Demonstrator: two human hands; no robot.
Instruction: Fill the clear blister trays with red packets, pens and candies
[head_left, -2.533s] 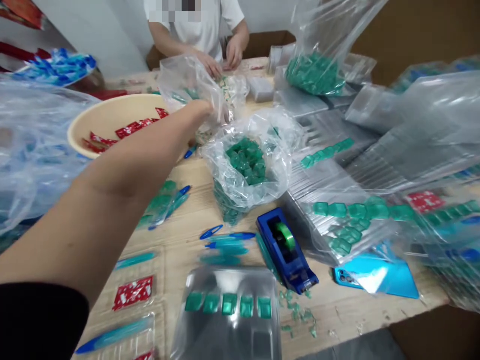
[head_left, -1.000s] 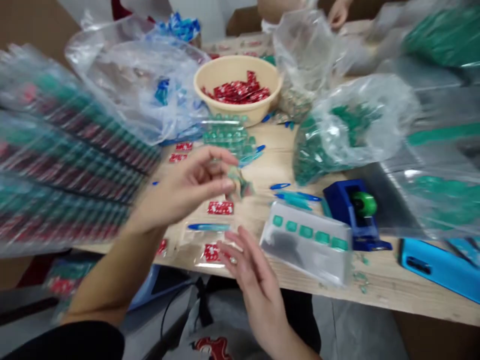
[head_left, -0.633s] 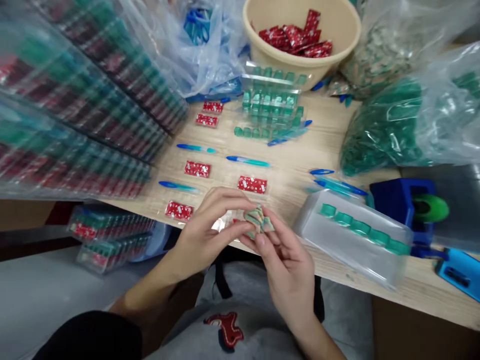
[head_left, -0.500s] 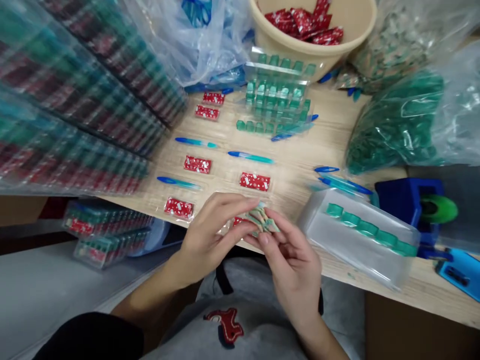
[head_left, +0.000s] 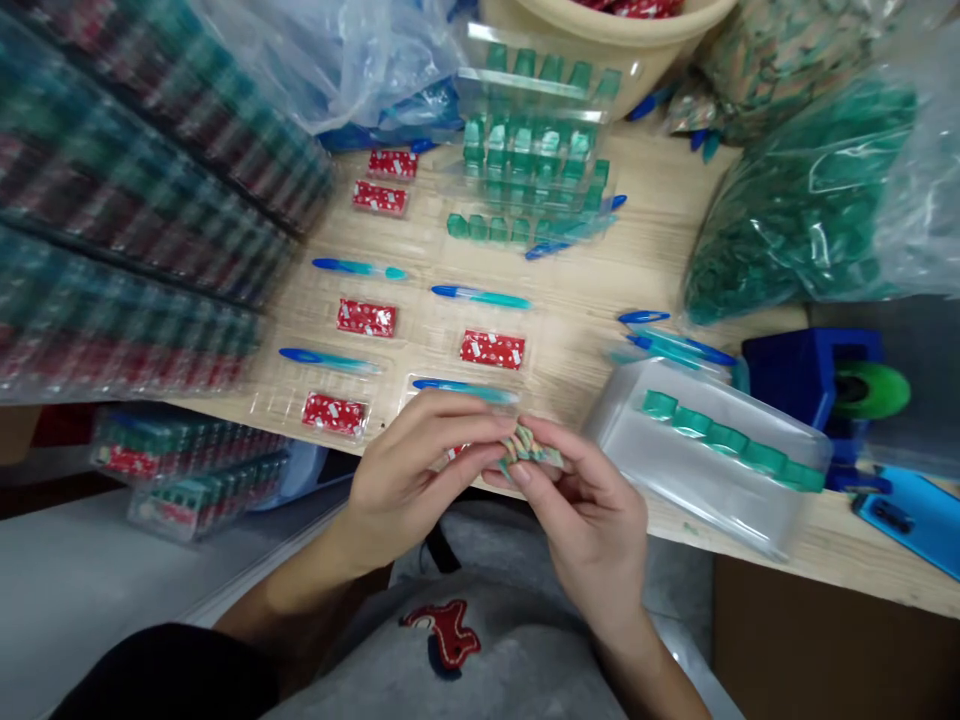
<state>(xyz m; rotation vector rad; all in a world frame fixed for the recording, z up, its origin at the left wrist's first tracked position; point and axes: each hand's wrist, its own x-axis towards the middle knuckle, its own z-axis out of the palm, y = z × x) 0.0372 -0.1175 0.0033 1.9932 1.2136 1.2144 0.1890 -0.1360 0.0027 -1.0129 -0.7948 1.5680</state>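
Between both hands, just over the near table edge, is a small bunch of cream-and-green patterned pieces point(head_left: 531, 450); their exact kind is not clear. My left hand point(head_left: 416, 465) pinches its left side with thumb and fingers. From the right, my right hand point(head_left: 592, 510) grips the same bunch, thumb on top and fingers curled beneath. Just beyond the hands lie a blue-and-teal pen-shaped stick point(head_left: 465, 390) and a red patterned packet point(head_left: 493, 350) in clear plastic trays. Another red packet is mostly hidden behind my left fingers.
Stacked filled clear packs point(head_left: 135, 200) rise at left. Behind stand green plastic pots in clear trays point(head_left: 525, 150) and a cream tub point(head_left: 622, 30). At right are a bag of green pieces point(head_left: 810, 210), a clear tray point(head_left: 705, 480), a blue tape dispenser point(head_left: 787, 380) and a phone point(head_left: 919, 520).
The view has shifted, so the table's things sit slightly further left and higher. Both hands keep hold of the bunch, which has turned a little between the fingers.
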